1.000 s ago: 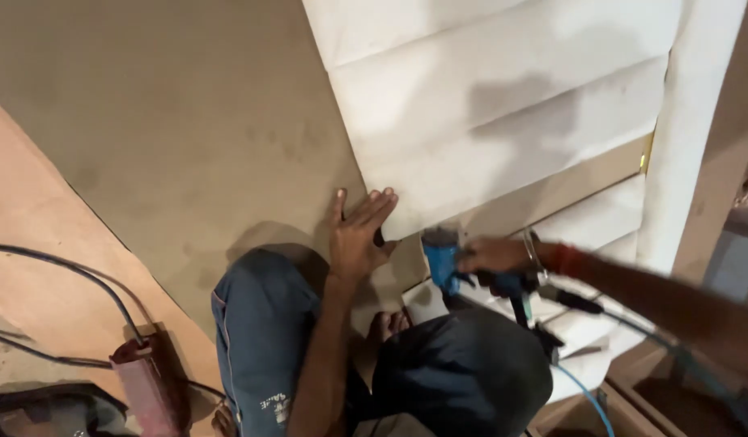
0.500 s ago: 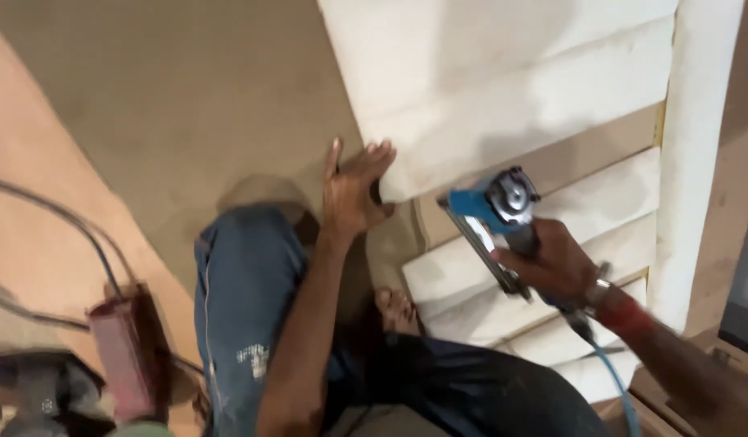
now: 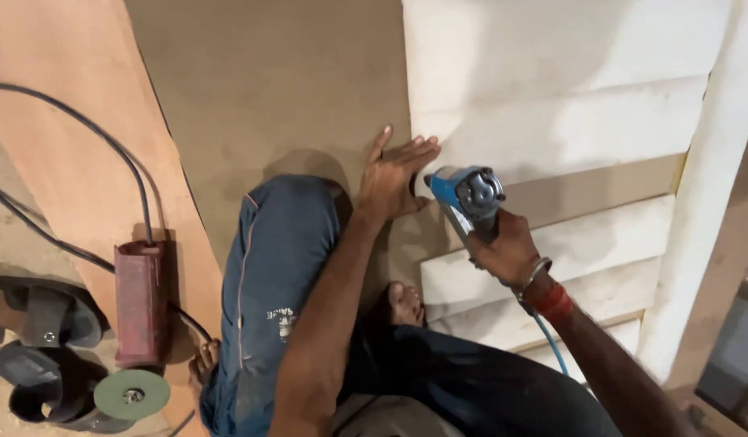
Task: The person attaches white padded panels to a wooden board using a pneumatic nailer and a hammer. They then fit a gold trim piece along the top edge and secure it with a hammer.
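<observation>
A: How many tools do you count?

B: 2. A blue handheld power tool with a grey round metal head (image 3: 469,197) is clenched in the right hand (image 3: 507,252), just beside the left hand's fingertips. A dark red angle grinder with a green disc (image 3: 138,316) lies on the reddish-brown plywood sheet (image 3: 66,154), well apart from both hands.

A: And the left hand (image 3: 394,176)?

B: Open, fingers spread, palm flat on the smooth brown board (image 3: 293,81), right at the edge of the white panel with stepped slats (image 3: 568,121). It grasps nothing.

A: Describe that panel.

B: Matte white, chalky-looking, with at least 4 slats; 1 tan gap runs between them. A white upright post (image 3: 706,235) closes its right side.

A: What else lies around?

B: 2 black cables (image 3: 82,137) curve over the plywood toward the grinder, and a thin blue cord (image 3: 550,344) drops from the blue tool. 2 dark sandals (image 3: 46,348) sit at the lower left (partly cut off by the frame edge). The person's knees in blue denim trousers (image 3: 269,275) and 1 bare foot (image 3: 405,303) cover part of the brown board below the hands.
</observation>
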